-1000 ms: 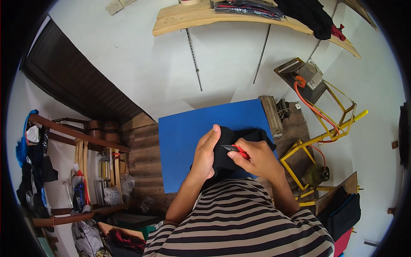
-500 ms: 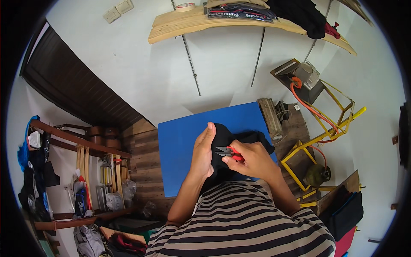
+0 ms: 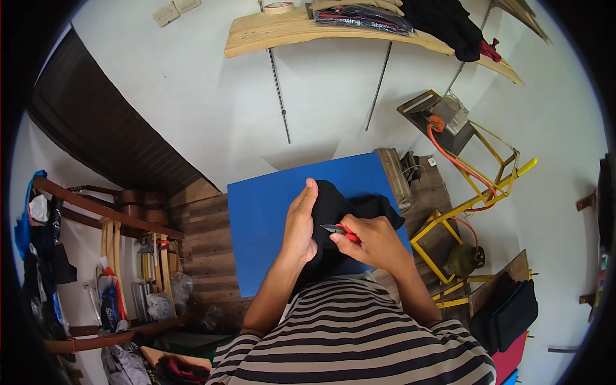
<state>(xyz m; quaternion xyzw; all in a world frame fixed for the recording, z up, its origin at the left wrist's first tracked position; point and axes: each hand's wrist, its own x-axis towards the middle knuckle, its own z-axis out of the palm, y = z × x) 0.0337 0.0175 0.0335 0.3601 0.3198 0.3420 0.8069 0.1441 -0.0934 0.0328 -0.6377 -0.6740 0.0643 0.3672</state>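
Thread snips [image 3: 341, 231] with red handles and dark blades are gripped in my right hand [image 3: 375, 242]. The blades look closed and point left, lying over a black cloth [image 3: 330, 200]. My left hand [image 3: 299, 224] holds the left side of that cloth. Its thumb sticks up along the edge, and the other fingers are hidden behind the fabric. The cloth spreads over a blue tabletop [image 3: 256, 218], bunched up to the right behind my right hand.
A wooden shelf [image 3: 256, 35] above bears folded clothes and a tape roll [image 3: 278, 8]. To the right stand a yellow metal frame [image 3: 443, 224] with an orange hose [image 3: 465, 165] and a dark green tank [image 3: 463, 260]. A cluttered rack [image 3: 109, 212] is at the left.
The snips' blades have gone from spread apart to closed. Both hands stay at the cloth. The whole view has shifted slightly.
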